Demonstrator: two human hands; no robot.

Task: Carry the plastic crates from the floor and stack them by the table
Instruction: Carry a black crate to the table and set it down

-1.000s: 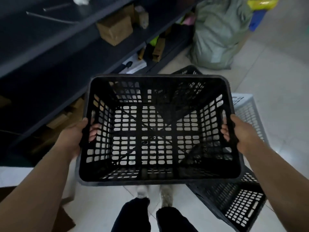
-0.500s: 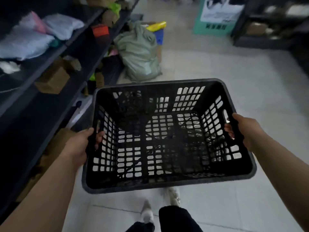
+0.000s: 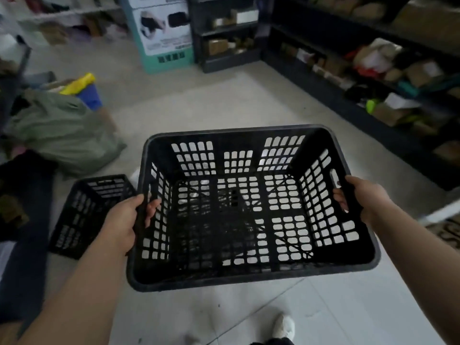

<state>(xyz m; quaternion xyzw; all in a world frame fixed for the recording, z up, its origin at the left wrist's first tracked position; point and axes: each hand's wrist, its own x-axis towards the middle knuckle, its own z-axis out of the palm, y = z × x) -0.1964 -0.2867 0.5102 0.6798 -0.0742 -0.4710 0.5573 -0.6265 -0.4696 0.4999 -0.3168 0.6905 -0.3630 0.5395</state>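
**Q:** Where is the black perforated plastic crate (image 3: 249, 276) located, and how is it held?

**A:** The crate is held clear of the pale tiled floor (image 3: 224, 100), in front of the body, with its mouth up and nothing inside. It is gripped at its two short ends. The left hand (image 3: 122, 220) is wrapped over the left rim, with its fingers (image 3: 151, 207) curled down the inner wall. The right hand (image 3: 366, 197) is clamped on the right rim just beside the handle slot (image 3: 334, 176), with its fingers hooked inside.

**Q:** What handling is to be expected?

**A:** A light, stiff load is judged likely, since the walls and base are open lattice and no sag is seen. The smooth rim may slip if the crate is tilted, so a level carry is advised. The rim or the handle slots at the short ends are recommended as holds.

**Q:** What is left to be done?

**A:** A second black lattice crate (image 3: 84, 215) rests on the floor just beside the left forearm, near a green sack (image 3: 59, 135). The worktop cannot be identified with certainty, so the stacking place is not confirmed.
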